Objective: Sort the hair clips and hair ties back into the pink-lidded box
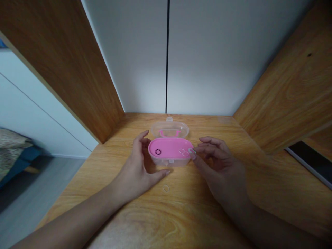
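Observation:
A clear plastic box point(166, 161) with a pink inner tray point(169, 147) stands on the table, its clear lid point(169, 128) hinged open behind. On the tray lie dark hair ties point(158, 151) at the left and pale thin hair ties point(183, 152) at the right. My left hand point(140, 169) curves around the box's left end, thumb and fingers spread apart; whether it touches the box is hard to tell. At the tray's right end, my right hand point(218, 162) pinches a small pale hair tie point(192, 150) between thumb and fingers.
One pale hair tie point(166, 188) lies on the wooden table point(155, 221) in front of the box. A dark flat device point(313, 160) is at the right. Wooden side panels point(293, 86) and a white back panel point(207, 62) enclose the table.

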{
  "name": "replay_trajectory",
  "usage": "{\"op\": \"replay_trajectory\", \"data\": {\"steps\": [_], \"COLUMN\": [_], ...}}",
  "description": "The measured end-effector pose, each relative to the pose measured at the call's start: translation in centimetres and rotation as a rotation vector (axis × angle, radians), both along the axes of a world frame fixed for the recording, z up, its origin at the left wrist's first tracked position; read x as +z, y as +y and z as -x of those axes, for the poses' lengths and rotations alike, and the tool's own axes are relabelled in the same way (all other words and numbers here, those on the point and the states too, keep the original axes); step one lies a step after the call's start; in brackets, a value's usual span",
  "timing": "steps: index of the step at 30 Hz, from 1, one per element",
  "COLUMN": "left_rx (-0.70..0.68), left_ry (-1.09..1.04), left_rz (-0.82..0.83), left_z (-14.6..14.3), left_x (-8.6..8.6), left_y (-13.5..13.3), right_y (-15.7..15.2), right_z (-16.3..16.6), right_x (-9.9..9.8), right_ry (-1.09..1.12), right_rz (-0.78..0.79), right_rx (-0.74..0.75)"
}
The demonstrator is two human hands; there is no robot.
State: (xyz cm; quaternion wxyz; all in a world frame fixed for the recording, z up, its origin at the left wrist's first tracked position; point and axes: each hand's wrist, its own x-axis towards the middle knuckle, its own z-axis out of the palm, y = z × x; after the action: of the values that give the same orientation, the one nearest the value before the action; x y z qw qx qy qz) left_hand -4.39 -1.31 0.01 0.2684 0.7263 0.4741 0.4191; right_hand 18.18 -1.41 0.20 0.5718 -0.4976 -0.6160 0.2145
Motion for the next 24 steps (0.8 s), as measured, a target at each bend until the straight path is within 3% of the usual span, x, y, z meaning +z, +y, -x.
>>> {"op": "replay_trajectory", "data": {"steps": [6,16,21,24], "left_rx": [-0.148,-0.141,-0.14,-0.099], "left_ry": [-0.102,-0.013,-0.047,-0.079], "left_rz": [0.06,-0.119,-0.068,0.019], "left_z": [0.3,0.1,0.2,0.3], "left_x": [-0.4,0.1,0.0,-0.4], "left_y": [-0.1,-0.4,-0.3,0.1], "right_y": [0.1,0.3,0.2,-0.6], "right_z": [-0.1,-0.5,-0.5,-0.2], "right_x": [-0.2,-0.6,-0.4,0.5], "right_ry": [-0.003,-0.081,-0.04,-0.1], "right_rz": [0.012,0.042,0.008,-0.103], "right_rx": [-0.024,-0.09,-0.054,0.011]}}
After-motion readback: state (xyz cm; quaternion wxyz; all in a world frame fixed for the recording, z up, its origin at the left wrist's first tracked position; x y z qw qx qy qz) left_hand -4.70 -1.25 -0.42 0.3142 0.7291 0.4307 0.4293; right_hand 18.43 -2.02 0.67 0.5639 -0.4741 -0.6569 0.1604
